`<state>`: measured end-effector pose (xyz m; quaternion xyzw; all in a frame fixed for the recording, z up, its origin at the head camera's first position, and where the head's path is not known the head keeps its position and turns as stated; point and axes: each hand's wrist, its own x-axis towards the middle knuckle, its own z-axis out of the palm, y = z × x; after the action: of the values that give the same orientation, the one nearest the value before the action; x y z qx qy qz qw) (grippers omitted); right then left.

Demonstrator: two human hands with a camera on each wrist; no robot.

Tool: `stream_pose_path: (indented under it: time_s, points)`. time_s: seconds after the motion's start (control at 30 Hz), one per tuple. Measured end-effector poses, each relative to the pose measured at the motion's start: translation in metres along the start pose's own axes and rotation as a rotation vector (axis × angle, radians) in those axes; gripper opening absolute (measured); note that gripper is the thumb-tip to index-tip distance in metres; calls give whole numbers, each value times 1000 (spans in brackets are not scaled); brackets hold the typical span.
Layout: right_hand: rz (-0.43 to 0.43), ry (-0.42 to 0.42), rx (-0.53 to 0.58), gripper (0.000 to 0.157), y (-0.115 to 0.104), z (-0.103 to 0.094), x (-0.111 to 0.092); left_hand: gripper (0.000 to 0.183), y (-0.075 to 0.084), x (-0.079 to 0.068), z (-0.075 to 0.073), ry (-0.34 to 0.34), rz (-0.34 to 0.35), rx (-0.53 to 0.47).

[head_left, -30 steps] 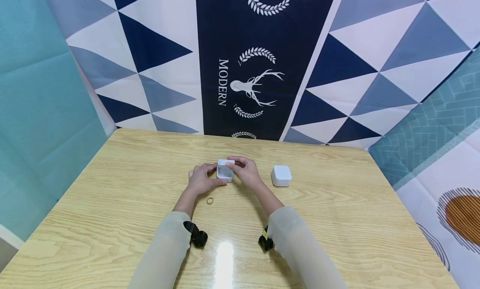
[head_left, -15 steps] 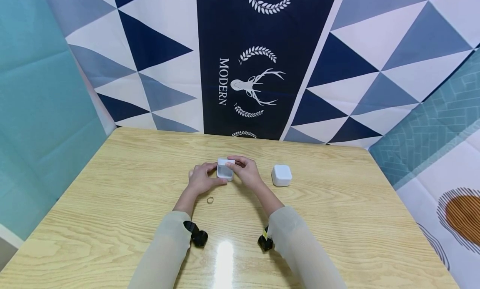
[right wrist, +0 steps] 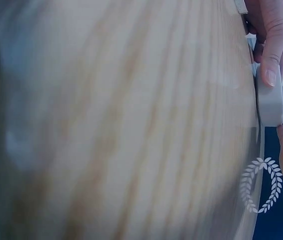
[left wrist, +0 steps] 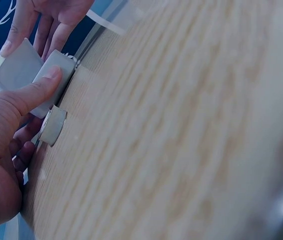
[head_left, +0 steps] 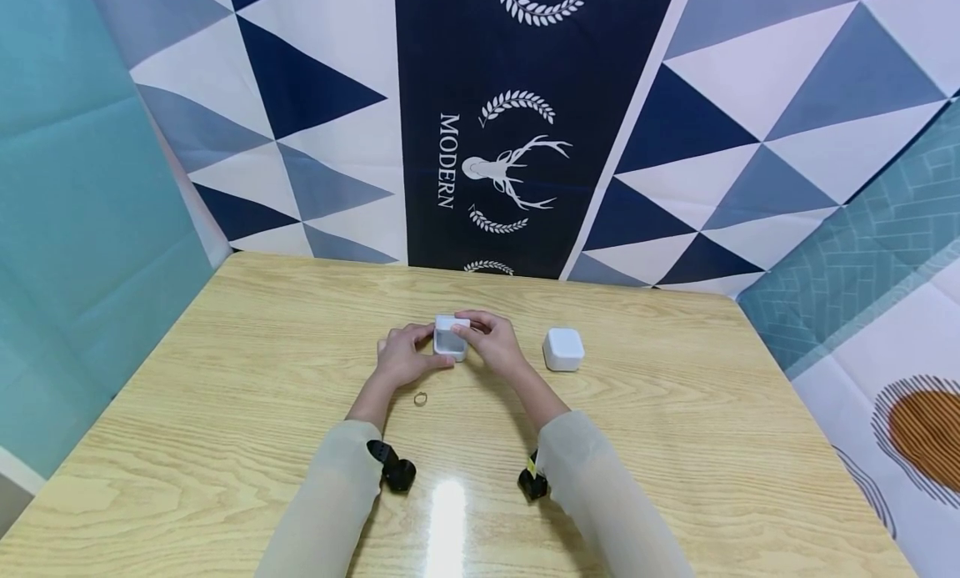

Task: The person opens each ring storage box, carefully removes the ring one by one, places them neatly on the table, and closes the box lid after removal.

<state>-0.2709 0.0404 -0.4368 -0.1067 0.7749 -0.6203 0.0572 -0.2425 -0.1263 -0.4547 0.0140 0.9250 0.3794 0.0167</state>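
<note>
A small white ring box (head_left: 450, 343) stands on the table between both hands, its hinged lid (left wrist: 16, 67) raised. My left hand (head_left: 406, 357) holds the base (right wrist: 270, 102) from the left, thumb laid across its front wall. On the other side, my right hand (head_left: 491, 344) pinches the raised lid between thumb and fingers. The inside looks pale, and no contents can be made out. A thin ring (head_left: 416, 399) lies on the wood just nearer than the left hand; the left wrist view shows it large beside that hand's fingers.
To the right of the right hand stands a second white box (head_left: 563, 349) with rounded corners, lid down. The wooden table (head_left: 675, 444) ends at a patterned cloth backdrop (head_left: 517, 144) behind the hands. Light glares off the table's near part.
</note>
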Motion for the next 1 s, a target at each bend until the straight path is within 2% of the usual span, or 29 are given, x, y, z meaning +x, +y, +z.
stream_pose_path:
  time_s: [0.5, 1.0]
  points:
    - [-10, -18, 7, 30, 1, -2, 0, 74, -1, 1, 1, -2, 1, 10]
    - [-30, -11, -47, 30, 0, -2, 1, 73, 0, 1, 1, -3, -5, 8]
